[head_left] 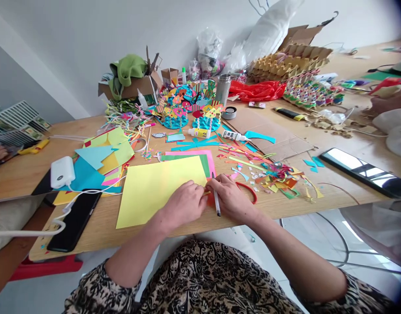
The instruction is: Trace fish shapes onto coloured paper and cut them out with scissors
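My left hand [187, 201] is closed with its fingers curled at the right edge of a yellow sheet of paper [148, 187]. What its fingertips pinch is hidden; a bit of orange shows beside them. Touching or nearly touching it, my right hand [233, 197] is closed around a white pen [217, 203] with a dark end, which tilts down toward the table edge. Red scissors [252, 192] lie partly under my right hand, one handle loop showing. Green and pink sheets [209, 158] stick out beneath the yellow one.
Paper scraps [282, 174] lie to the right, near a large phone [367, 170]. Glue bottles [200, 132], paper fish decorations [203, 111] and a steel flask [223, 89] stand behind. At left are a power bank [62, 171] and a black phone [74, 220]. Other people sit at both sides.
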`<state>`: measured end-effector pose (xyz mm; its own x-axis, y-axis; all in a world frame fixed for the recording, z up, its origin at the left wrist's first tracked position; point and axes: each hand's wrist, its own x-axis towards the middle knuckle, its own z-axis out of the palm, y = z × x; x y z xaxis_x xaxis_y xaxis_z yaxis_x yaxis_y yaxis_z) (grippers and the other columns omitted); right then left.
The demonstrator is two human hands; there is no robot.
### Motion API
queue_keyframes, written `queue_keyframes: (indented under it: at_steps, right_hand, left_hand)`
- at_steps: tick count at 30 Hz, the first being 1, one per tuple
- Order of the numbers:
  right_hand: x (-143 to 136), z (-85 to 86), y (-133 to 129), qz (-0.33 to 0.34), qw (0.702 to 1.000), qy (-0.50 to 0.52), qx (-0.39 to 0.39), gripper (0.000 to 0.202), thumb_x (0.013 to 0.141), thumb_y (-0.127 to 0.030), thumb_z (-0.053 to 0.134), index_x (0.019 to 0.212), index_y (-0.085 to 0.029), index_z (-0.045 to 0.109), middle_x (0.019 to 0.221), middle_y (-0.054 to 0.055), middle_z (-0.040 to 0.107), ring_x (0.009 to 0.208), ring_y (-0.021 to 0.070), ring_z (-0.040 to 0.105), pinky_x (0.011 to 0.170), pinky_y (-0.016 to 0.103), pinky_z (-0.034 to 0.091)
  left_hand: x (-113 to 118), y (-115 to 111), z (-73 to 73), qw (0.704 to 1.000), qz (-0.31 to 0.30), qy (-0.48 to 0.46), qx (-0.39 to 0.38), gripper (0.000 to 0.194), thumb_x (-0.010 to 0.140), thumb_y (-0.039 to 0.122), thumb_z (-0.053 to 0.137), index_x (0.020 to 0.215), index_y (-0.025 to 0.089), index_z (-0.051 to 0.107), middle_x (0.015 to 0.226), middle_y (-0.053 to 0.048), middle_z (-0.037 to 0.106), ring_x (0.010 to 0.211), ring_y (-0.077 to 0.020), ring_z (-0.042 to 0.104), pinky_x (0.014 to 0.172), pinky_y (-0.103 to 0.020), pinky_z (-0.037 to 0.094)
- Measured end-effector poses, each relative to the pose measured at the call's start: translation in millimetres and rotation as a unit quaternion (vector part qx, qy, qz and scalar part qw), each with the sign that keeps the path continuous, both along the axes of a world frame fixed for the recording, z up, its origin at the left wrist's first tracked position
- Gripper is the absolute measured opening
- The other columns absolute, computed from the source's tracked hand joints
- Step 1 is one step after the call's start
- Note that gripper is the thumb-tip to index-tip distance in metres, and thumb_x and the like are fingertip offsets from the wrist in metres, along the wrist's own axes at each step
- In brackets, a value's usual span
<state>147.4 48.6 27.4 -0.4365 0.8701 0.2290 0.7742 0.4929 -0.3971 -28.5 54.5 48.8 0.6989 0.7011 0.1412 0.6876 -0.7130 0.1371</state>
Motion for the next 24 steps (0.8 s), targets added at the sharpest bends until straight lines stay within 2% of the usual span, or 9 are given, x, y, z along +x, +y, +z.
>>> queue_keyframes:
  at_steps: [3, 5, 10, 15, 20, 24]
  right_hand:
    - [0.2, 1.5, 2.6, 0.001, 1.0, -0.006, -0.003, 0.016, 0.087, -0.009, 0.044, 0.088, -0.018, 0.058, 0.078, 0.007, 0.055, 0.081, 0.0216, 0.05, 0.073, 0.032, 0.037]
    - [0.7, 1.4, 4.5, 0.004, 1.0, -0.007, -0.007, 0.017, 0.088, -0.009, 0.043, 0.088, -0.018, 0.058, 0.077, 0.006, 0.055, 0.08, 0.0211, 0.05, 0.073, 0.032, 0.037]
    - [2.0, 0.2, 5.5, 0.007, 1.0, 0.007, -0.011, 0.021, 0.088, -0.008, 0.042, 0.091, -0.019, 0.059, 0.078, 0.005, 0.055, 0.081, 0.0207, 0.051, 0.075, 0.032, 0.037]
    - [1.4, -0.4, 2.3, 0.0, 1.0, 0.013, -0.005, 0.019, 0.087, -0.009, 0.042, 0.088, -0.018, 0.059, 0.077, 0.006, 0.054, 0.079, 0.0213, 0.05, 0.075, 0.034, 0.038]
    - [0.6, -3.1, 1.6, 0.0, 0.999, 0.035, 0.002, 0.02, 0.09, -0.013, 0.041, 0.088, -0.017, 0.059, 0.075, 0.007, 0.056, 0.077, 0.0218, 0.05, 0.074, 0.035, 0.04]
    - [3.1, -3.1, -4.9, -0.003, 0.993, 0.12, 0.003, 0.021, 0.094, -0.022, 0.04, 0.095, -0.02, 0.061, 0.08, 0.007, 0.059, 0.082, 0.0223, 0.052, 0.074, 0.036, 0.041]
  left_hand:
    - [-9.0, 18.7, 4.1, 0.997, -0.023, -0.016, -0.074, 0.016, 0.087, 0.011, 0.044, 0.088, 0.018, 0.058, 0.08, -0.003, 0.064, 0.078, -0.0175, 0.059, 0.071, -0.029, 0.046]
    - [-13.3, 29.7, 4.2, 0.992, -0.047, -0.02, -0.117, 0.022, 0.084, 0.005, 0.043, 0.093, 0.019, 0.058, 0.082, -0.003, 0.065, 0.076, -0.0164, 0.061, 0.068, -0.027, 0.045]
    - [-14.0, 49.5, -1.5, 0.981, -0.067, -0.05, -0.172, 0.016, 0.084, 0.01, 0.05, 0.084, 0.017, 0.065, 0.084, -0.004, 0.07, 0.08, -0.0172, 0.064, 0.072, -0.026, 0.045]
    - [-9.7, 63.0, -8.1, 0.971, -0.055, -0.08, -0.217, 0.017, 0.076, 0.01, 0.06, 0.086, 0.017, 0.071, 0.08, -0.002, 0.072, 0.073, -0.015, 0.064, 0.067, -0.023, 0.044]
    - [-6.1, 72.6, -10.8, 0.953, -0.066, -0.086, -0.284, 0.027, 0.07, 0.002, 0.059, 0.087, 0.017, 0.074, 0.079, -0.002, 0.073, 0.069, -0.0123, 0.064, 0.064, -0.02, 0.045]
    - [-4.7, 74.9, -10.9, 0.945, -0.059, -0.085, -0.311, 0.029, 0.068, -0.001, 0.057, 0.086, 0.015, 0.073, 0.077, -0.003, 0.073, 0.068, -0.0123, 0.064, 0.062, -0.02, 0.046]
